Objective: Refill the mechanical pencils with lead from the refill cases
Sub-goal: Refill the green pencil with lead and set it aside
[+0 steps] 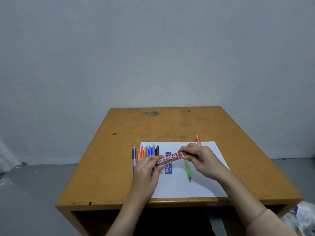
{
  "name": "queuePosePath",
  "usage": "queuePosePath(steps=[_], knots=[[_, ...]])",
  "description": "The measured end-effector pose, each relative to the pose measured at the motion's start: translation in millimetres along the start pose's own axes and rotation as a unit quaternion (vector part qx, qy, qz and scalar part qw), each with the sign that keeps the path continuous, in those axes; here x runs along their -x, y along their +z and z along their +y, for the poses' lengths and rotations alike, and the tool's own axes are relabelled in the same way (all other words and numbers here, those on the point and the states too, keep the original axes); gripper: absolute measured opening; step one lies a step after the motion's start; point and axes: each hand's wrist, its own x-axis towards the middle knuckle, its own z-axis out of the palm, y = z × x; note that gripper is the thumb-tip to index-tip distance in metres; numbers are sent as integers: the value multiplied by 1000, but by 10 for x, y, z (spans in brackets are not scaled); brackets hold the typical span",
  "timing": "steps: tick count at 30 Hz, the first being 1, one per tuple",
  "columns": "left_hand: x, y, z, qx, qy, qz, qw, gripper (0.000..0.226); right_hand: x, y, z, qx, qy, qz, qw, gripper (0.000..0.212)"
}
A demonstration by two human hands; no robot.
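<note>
A red lead refill case (171, 158) is held above the white paper sheet (179, 186). My left hand (148, 169) pinches its lower left end and my right hand (199, 156) pinches its upper right end. Under it a blue refill case (168, 165) lies flat on the paper. A row of several mechanical pencils (146, 153) in blue, orange, pink, purple and black lies at the paper's left edge, partly hidden by my left hand. A green pencil (188, 171) lies on the paper under my right hand. A red pencil (198, 140) pokes out behind my right hand.
The paper lies on a small worn orange-brown wooden table (119, 150) that stands against a grey wall. A crumpled plastic bag (301, 217) lies on the floor at the lower right.
</note>
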Motion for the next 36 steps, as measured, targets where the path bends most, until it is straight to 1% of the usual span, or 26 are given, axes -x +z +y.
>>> queuePosePath(steps=[4, 7, 9, 11, 13, 15, 16, 17, 21, 24, 27, 30, 31, 33, 36], knots=[[-4, -4, 3, 3, -6, -3, 1000, 33, 13, -2, 8, -2, 5, -1, 1000, 28], [-1, -13, 27, 8, -13, -8, 1000, 41, 20, 2, 16, -24, 5, 28, 999, 28], [-1, -12, 33, 7, -9, -9, 1000, 37, 35, 7, 6, -62, 13, 42, 997, 32], [-2, -9, 38, 11, 0, -7, 1000, 38, 64, 9, -3, -128, 25, 49, 990, 38], [0, -4, 39, 22, 10, 0, 1000, 40, 104, 30, -15, -250, 41, 51, 966, 43], [2, -1, 41, 32, 17, 10, 999, 39, 128, 93, -56, -392, 75, 66, 914, 42], [4, 4, 37, 32, 26, 11, 999, 38, 134, 137, -73, -429, 89, 76, 896, 39], [4, 9, 36, 29, 38, 8, 999, 38, 134, 181, -97, -435, 99, 83, 891, 36], [-7, 18, 44, 21, 50, 1, 999, 41, 113, 298, -208, -425, 118, 100, 892, 27], [-21, -14, 102, 25, 45, -8, 999, 43, 88, 293, -266, -398, 114, 119, 902, 24], [-37, -41, 179, 30, 14, -23, 999, 46, 56, 237, -330, -383, 91, 131, 910, 21], [-51, -52, 261, 56, -35, -22, 998, 41, 42, 163, -426, -383, 55, 155, 909, 24], [-54, -56, 300, 70, -58, -18, 996, 38, 39, 141, -455, -360, 44, 162, 918, 27], [-49, -62, 369, 105, -105, -6, 989, 32, 40, 120, -476, -276, 25, 168, 946, 31], [-40, -77, 465, 191, -179, -2, 965, 28, 42, 122, -421, -155, -7, 143, 978, 39]])
